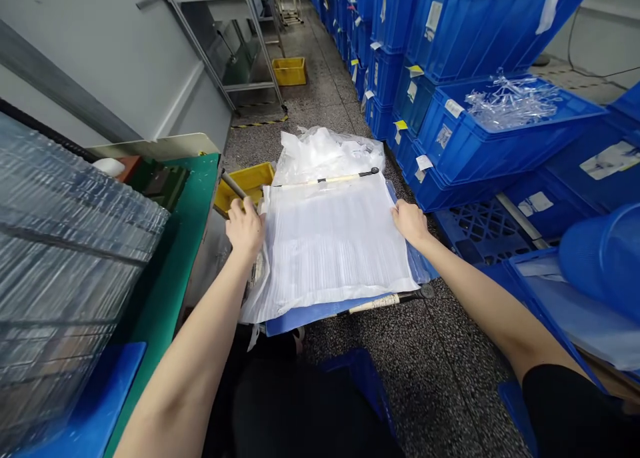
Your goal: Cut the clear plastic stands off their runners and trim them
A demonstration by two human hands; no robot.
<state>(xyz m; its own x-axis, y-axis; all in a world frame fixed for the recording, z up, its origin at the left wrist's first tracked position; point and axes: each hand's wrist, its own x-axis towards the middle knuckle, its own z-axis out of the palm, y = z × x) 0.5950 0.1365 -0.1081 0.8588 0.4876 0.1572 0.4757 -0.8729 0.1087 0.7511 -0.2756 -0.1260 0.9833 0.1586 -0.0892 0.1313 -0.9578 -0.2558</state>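
Observation:
A broad white sheet with faint ridges [335, 238] lies across a low rack with pale tube bars, a blue sheet [305, 317] showing under its near edge. My left hand [245, 226] is at its left edge, fingers bent around the rumpled margin. At the opposite edge, my right hand [411, 223] has its fingers closed on the border. Both arms reach forward and the fingertips are partly hidden. Crumpled clear and white plastic [330, 153] lies just beyond the far bar [345, 177].
Tall stacks of blue crates [445, 138] line the right side, one holding clear plastic strips [515, 101]. On the left, a green-topped table [193, 198] carries a high stack of clear plastic pieces [65, 245]. Yellow bins [289, 71] and a metal shelf [250, 85] stand ahead.

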